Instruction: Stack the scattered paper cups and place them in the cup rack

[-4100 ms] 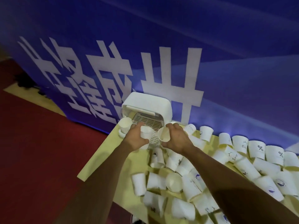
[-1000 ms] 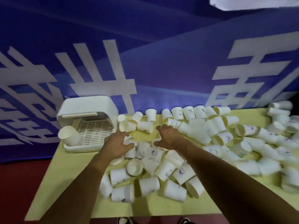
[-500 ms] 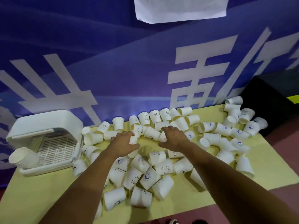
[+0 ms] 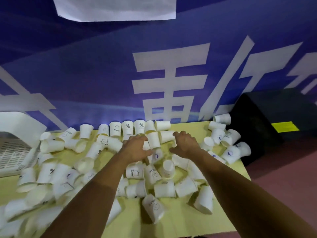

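While both arms reach out over the yellow bench (image 4: 180, 222), the left hand (image 4: 136, 148) and right hand (image 4: 186, 144) sit side by side above the paper cups (image 4: 137, 170) near the middle of the back edge. Left fingers (image 4: 140, 139) are spread and curled down, tips touching cups under them; no cup closed in a grip. Right fingers (image 4: 178, 134) are also spread and curled, thumb out to the side, resting on or just above a tipped cup; nothing clearly held. Cups cover most of the bench: an upright row along the back edge, a cluster at the back right corner, many lying on their sides from the middle to the left. The white cup rack (image 4: 15, 143) sits at the left edge, partly cut off. Blue banner (image 4: 103, 74) with white characters behind the bench.
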`<act>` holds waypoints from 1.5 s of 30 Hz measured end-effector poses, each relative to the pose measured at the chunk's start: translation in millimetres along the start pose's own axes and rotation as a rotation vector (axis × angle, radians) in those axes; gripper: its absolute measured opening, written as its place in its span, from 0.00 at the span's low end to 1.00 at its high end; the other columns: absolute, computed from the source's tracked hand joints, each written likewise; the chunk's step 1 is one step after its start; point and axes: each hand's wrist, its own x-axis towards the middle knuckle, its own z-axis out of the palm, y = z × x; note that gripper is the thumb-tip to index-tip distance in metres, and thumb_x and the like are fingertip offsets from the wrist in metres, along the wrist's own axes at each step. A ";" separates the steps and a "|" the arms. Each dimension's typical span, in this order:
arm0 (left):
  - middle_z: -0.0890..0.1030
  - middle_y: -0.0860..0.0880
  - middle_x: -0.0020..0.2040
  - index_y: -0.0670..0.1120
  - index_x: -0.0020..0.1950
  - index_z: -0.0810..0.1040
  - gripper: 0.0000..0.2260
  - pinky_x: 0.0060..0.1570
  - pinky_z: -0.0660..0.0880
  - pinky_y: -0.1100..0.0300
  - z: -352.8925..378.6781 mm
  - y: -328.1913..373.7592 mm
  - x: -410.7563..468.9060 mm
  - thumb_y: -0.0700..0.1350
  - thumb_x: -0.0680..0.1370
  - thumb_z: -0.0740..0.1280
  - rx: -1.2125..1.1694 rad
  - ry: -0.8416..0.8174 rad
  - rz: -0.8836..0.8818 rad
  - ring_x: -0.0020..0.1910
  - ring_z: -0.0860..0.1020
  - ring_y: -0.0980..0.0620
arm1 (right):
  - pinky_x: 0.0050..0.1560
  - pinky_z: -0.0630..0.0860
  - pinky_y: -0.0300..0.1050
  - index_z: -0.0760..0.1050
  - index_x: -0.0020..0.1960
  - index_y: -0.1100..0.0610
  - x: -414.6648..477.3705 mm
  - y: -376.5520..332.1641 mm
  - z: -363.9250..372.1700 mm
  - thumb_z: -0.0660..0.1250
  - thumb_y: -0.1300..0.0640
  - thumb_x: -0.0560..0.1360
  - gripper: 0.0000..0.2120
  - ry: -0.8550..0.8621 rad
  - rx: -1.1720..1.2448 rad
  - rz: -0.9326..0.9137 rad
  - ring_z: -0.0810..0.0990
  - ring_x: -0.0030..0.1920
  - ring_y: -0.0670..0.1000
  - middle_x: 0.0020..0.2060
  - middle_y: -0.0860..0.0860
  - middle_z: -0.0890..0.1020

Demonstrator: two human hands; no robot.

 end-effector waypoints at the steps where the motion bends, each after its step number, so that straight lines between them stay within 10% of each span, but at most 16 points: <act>1: 0.70 0.48 0.71 0.52 0.72 0.69 0.30 0.66 0.63 0.46 6.9 19.8 5.1 0.63 0.74 0.67 0.011 -0.019 0.023 0.70 0.66 0.45 | 0.61 0.72 0.56 0.63 0.72 0.55 -0.7 17.5 -2.1 0.68 0.42 0.74 0.33 -0.020 0.009 0.012 0.73 0.63 0.61 0.63 0.58 0.72; 25: 0.72 0.46 0.68 0.51 0.73 0.65 0.33 0.65 0.65 0.47 104.6 215.3 173.8 0.59 0.72 0.71 0.110 -0.291 0.211 0.67 0.69 0.43 | 0.61 0.74 0.56 0.64 0.68 0.55 62.0 244.9 13.4 0.68 0.45 0.75 0.27 -0.114 0.148 0.267 0.73 0.63 0.61 0.63 0.58 0.72; 45: 0.74 0.52 0.54 0.56 0.61 0.71 0.25 0.54 0.76 0.52 113.3 201.1 235.5 0.53 0.68 0.76 -0.102 -0.384 0.229 0.52 0.75 0.50 | 0.42 0.68 0.47 0.59 0.75 0.42 132.0 239.4 50.7 0.60 0.42 0.79 0.26 0.101 0.146 0.319 0.82 0.50 0.59 0.51 0.56 0.83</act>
